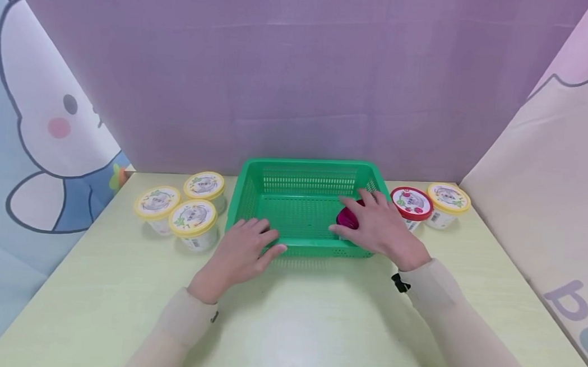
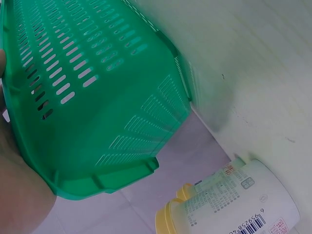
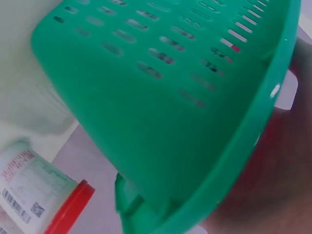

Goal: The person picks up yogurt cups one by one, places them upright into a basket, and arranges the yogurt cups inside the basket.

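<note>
A green plastic basket [image 1: 300, 242] stands at the middle of the table's back. My left hand [image 1: 241, 253] is at its front left corner, fingers loosely bent over the rim and thumb apart, with nothing in its grasp. In the left wrist view, that hand lies right along the basket's rim [image 2: 29, 170]. Over the basket's front right corner, my right hand [image 1: 374, 225] holds a cup with a dark red lid [image 1: 346, 218] from above, thumb and fingers spread around the lid. Most of this cup is hidden by the hand and the basket wall.
Left of the basket stand three white cups with yellow lids [image 1: 193, 216]. To its right are a red-lidded cup [image 1: 412, 202] and a yellow-lidded cup [image 1: 447, 199]. A purple cloth wall [image 1: 299, 94] closes off the back, with printed cloths at both sides.
</note>
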A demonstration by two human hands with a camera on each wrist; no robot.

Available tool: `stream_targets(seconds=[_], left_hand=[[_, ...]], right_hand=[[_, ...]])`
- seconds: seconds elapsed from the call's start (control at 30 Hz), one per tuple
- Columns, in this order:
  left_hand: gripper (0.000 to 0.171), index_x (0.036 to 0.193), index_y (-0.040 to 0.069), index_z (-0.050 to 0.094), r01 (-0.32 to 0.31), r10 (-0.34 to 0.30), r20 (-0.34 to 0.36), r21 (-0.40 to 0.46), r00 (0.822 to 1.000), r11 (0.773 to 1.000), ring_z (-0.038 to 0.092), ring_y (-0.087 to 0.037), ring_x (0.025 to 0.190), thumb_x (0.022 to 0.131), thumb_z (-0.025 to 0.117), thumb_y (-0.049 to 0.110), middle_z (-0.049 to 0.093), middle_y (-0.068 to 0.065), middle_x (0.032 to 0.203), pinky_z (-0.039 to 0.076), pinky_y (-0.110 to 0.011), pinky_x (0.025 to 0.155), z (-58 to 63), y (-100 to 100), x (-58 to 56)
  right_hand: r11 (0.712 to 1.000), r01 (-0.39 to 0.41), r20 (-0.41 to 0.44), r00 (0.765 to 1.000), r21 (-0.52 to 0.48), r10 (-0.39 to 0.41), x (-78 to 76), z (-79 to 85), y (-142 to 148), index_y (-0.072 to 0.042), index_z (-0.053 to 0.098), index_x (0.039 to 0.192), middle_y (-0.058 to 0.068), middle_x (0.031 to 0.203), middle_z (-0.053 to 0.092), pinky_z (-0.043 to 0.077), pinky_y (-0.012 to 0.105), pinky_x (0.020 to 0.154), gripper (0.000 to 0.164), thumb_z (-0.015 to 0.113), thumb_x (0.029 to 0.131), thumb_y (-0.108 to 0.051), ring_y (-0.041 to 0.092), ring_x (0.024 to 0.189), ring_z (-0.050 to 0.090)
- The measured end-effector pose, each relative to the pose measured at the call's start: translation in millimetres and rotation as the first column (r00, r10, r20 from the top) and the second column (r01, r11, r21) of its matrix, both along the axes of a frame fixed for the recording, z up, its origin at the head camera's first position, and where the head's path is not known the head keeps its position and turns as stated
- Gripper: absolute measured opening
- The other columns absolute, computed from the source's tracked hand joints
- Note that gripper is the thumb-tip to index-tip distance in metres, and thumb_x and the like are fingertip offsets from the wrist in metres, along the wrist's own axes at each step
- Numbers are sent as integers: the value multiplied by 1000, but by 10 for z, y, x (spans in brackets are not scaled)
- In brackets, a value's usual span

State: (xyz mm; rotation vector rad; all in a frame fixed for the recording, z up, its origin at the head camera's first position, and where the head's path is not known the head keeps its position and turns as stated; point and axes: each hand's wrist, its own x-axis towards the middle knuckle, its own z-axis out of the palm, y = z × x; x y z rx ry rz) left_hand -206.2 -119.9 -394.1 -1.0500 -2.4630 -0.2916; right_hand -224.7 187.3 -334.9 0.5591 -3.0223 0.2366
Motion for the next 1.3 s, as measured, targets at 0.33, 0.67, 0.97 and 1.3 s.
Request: stream_targets(seconds=[0.33, 0.67, 0.97, 1.3], left_hand=[[33, 104, 9, 72, -11, 11, -12, -3, 1000, 1000, 57, -23, 81, 101, 62, 40, 58, -3, 90, 45, -39, 71, -5, 1, 5], [31, 104, 10, 72, -11, 11, 4, 1, 1000, 1000, 58, -24, 84, 100, 62, 39, 60, -4, 92, 46, -40, 74, 20, -3, 10], [33, 104, 9, 72, -7, 7, 12, -2, 1000, 1000, 60, -25, 86, 101, 61, 39, 61, -4, 94, 48, -42, 76, 3, -7, 1], [33, 105, 8, 72, 6, -6, 16, 10, 1000, 1000, 57, -24, 83, 100, 62, 39, 58, -3, 90, 46, -41, 75, 2, -15, -3]], right_hand=[[1000, 10, 26, 1000, -15, -10, 5, 44, 28, -28, 15, 164, 19, 169, 0, 3, 66, 118, 96, 45, 90, -79, 48, 152, -9], [1000, 21, 37, 999, 1, -21, -57, 113, 161, -25, 14, 165, 20, 169, -1, 2, 66, 118, 95, 41, 92, -80, 47, 152, -9], [998, 57, 36, 998, -22, -56, -144, 180, 372, -20, 16, 164, 23, 168, 2, 1, 66, 118, 94, 42, 94, -76, 50, 152, -5], [995, 100, 31, 994, -9, -100, -286, 229, 569, -16, 18, 164, 28, 166, 3, 0, 68, 117, 92, 39, 96, -74, 53, 151, -4]])
